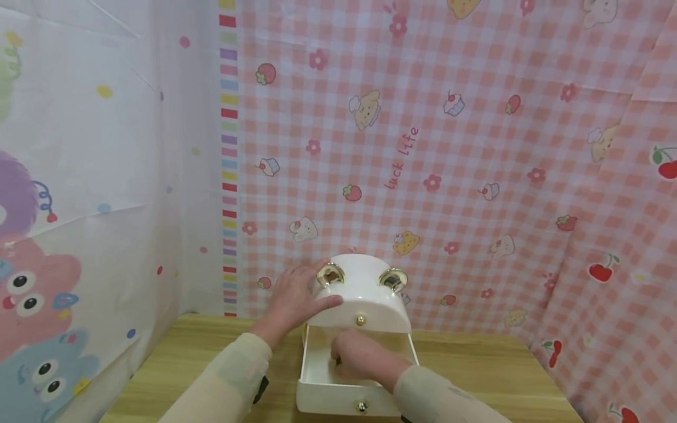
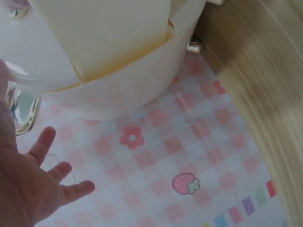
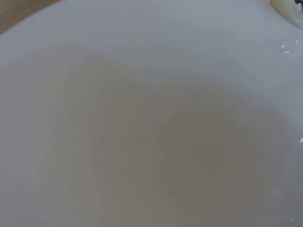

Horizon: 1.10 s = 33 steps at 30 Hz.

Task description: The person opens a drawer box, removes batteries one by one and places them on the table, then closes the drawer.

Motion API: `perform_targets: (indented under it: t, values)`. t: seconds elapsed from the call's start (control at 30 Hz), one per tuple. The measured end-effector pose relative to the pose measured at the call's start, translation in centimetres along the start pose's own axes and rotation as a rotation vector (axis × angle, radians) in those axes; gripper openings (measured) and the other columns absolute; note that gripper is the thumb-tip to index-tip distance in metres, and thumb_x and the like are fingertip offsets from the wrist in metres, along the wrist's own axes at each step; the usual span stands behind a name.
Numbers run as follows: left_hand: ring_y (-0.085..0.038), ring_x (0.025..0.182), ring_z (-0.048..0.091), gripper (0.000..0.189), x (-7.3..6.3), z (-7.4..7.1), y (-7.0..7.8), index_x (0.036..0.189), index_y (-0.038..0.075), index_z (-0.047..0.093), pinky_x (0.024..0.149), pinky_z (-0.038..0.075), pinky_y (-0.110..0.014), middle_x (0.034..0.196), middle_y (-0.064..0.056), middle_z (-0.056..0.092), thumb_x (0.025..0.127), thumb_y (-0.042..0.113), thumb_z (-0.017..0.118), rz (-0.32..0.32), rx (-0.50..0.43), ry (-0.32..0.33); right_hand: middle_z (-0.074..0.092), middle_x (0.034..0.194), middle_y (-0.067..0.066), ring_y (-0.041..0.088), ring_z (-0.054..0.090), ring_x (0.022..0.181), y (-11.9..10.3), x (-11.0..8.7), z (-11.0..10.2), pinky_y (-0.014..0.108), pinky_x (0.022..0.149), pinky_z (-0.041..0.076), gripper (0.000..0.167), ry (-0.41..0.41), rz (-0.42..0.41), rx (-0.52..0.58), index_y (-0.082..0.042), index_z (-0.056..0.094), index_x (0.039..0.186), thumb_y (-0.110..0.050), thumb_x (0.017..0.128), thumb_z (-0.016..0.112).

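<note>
A glossy white storage box (image 1: 365,279) with two gold ear-shaped pieces (image 1: 394,281) stands on the table. Its lower drawer (image 1: 322,398) is pulled out toward me and carries a gold knob (image 1: 362,406). My left hand (image 1: 296,299) rests against the box's upper left side, thumb reaching across the front; in the left wrist view its fingers (image 2: 75,191) are spread. Inside the drawer is my right hand (image 1: 365,355), bent downward with fingers curled. Whether those fingers hold anything is hidden. Blurred white surface (image 3: 142,38) fills most of the right wrist view.
The wood-grain table (image 1: 476,376) extends to both sides of the box. Behind it hangs a pink checked cloth (image 1: 449,147), and a white cloth with cartoon figures (image 1: 106,176) hangs at the left. Another gold knob (image 1: 361,320) sits above the drawer.
</note>
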<state>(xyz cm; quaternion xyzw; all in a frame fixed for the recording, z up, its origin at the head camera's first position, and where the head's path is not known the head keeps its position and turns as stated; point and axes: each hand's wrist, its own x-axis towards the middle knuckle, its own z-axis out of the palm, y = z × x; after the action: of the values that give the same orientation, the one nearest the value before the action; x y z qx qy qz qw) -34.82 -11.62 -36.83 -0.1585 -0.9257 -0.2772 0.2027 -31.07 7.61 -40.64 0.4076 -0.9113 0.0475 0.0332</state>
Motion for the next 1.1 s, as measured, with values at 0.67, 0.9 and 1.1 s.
perform_targets:
  t: [0.67, 0.9, 1.1]
  values:
    - [-0.042, 0.150, 0.048, 0.091, 0.1, 0.0, 0.2, 0.160, 0.030, 0.051, 0.125, 0.038, -0.063, 0.155, -0.013, 0.061, 0.083, 0.066, 0.083, -0.001, 0.020, 0.003, 0.080, 0.087, -0.011, -0.008, 0.061, 0.073, 2.5, -2.9, 0.4, 0.013, 0.069, 0.054, 0.013, 0.035, 0.062, 0.127, -0.017, 0.085, 0.087, -0.015, 0.074, 0.085]
    - [-0.042, 0.149, 0.049, 0.090, 0.0, 0.0, 0.2, 0.160, 0.031, 0.050, 0.125, 0.038, -0.063, 0.155, -0.013, 0.061, 0.084, 0.067, 0.082, -0.011, 0.019, 0.001, 0.077, 0.083, -0.012, 0.000, 0.063, 0.074, 2.4, -2.9, 0.6, 0.021, 0.067, 0.056, 0.019, 0.100, 0.108, 0.130, -0.017, 0.081, 0.087, -0.019, 0.068, 0.085]
    - [-0.043, 0.149, 0.049, 0.091, 0.1, 0.0, 0.2, 0.161, 0.032, 0.049, 0.124, 0.039, -0.064, 0.156, -0.012, 0.061, 0.084, 0.068, 0.081, -0.017, 0.025, -0.003, 0.073, 0.075, -0.009, -0.004, 0.054, 0.068, 2.7, -3.1, -0.5, 0.016, 0.065, 0.051, 0.010, 0.087, 0.116, 0.430, -0.009, 0.080, 0.084, -0.012, 0.074, 0.082]
